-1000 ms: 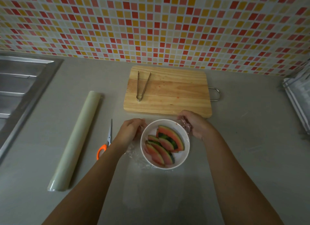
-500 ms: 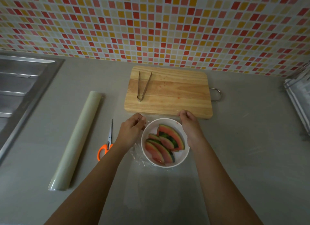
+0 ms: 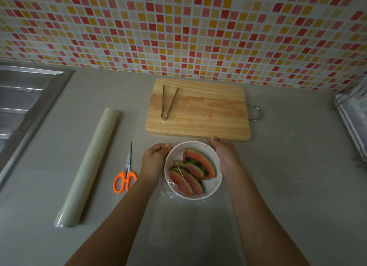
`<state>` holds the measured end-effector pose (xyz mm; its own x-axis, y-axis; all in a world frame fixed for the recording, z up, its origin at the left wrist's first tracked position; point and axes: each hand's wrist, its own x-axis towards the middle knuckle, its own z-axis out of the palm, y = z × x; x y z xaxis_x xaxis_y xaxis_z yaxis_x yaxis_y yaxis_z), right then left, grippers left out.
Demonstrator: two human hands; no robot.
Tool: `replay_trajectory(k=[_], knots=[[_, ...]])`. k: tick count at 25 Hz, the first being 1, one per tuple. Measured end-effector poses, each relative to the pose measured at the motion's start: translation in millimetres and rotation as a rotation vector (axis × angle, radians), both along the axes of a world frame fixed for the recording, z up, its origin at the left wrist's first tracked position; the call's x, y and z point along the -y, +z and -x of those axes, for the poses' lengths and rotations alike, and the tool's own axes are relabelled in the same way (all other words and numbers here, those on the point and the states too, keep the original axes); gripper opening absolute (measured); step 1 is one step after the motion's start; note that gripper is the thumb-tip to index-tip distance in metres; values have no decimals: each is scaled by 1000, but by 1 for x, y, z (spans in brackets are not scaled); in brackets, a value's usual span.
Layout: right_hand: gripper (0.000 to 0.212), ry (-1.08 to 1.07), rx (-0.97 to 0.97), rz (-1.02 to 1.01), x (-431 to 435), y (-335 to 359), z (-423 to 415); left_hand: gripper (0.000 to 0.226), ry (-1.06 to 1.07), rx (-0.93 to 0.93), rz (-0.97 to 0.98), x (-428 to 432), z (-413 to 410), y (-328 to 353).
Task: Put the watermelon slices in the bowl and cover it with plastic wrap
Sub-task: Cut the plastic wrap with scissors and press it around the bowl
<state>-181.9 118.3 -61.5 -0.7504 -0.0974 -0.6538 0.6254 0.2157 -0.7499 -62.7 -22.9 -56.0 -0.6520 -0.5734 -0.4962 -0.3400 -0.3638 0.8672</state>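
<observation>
Hands framed the round white bowl (image 3: 215, 183) just below the centre of the frame, one on each side of its rim. The left hand (image 3: 154, 158) was curled at the bowl's left edge, fingers (image 3: 165, 146) bent inward and pinched together near the rim; whether they held the film could not be told. The right hand (image 3: 225, 155) lay along the right edge, fingers (image 3: 215, 140) reaching to the far rim and closed against the bowl's side. Red-and-green watermelon slices (image 3: 195, 169) lay stacked inside the bowl. Clear plastic wrap (image 3: 168, 193) showed crinkled under the bowl's lower left edge and as a thin glinting line across the lower slices; a faint sheet of it spread over the grey worktop (image 3: 288, 186) toward the bottom of the frame.

Above the bowl sat a rectangular wooden cutting board (image 3: 202, 114) with a metal loop handle (image 3: 256, 112) at its right end, and metal tongs (image 3: 167, 103) rested on its left part. Left of the left hand lay orange-handled scissors (image 3: 126, 177), and farther left a long pale roll of plastic wrap (image 3: 89, 166) lay at an angle. A steel sink (image 3: 23, 107) filled the left edge, and mosaic wall tiles (image 3: 178, 27) in red, yellow and cream ran across the top.
</observation>
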Motion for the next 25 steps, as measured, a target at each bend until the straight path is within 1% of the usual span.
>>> replay_trajectory(k=[3,4,6,7,8,11,13,16,20,25], knots=[[35,27,63,-62,0,-2,-3,24,125,-1,-100,-11,1,-1],[33,39,49,-97,0,-2,-3,27,158,-3,-112,-14,2,0],[26,-6,-36,-134,0,-3,-2,28,199,-10,-126,-18,5,2],[27,-42,-88,-147,0,-2,-2,26,210,-9,-134,-20,5,3],[33,-68,-127,-160,0,-2,-3,25,218,-10,-143,-21,6,5],[49,-73,-183,-145,2,-1,-4,38,211,-35,-130,-20,7,4],[52,-39,-199,-155,4,1,-3,41,192,-45,-115,-19,8,4],[53,-32,-196,-173,3,1,-1,38,195,-64,-165,-22,9,7],[52,-31,-188,-205,3,0,0,38,204,14,-112,-21,9,5],[51,-55,-249,-255,3,0,-3,36,249,140,-10,-19,7,-1]])
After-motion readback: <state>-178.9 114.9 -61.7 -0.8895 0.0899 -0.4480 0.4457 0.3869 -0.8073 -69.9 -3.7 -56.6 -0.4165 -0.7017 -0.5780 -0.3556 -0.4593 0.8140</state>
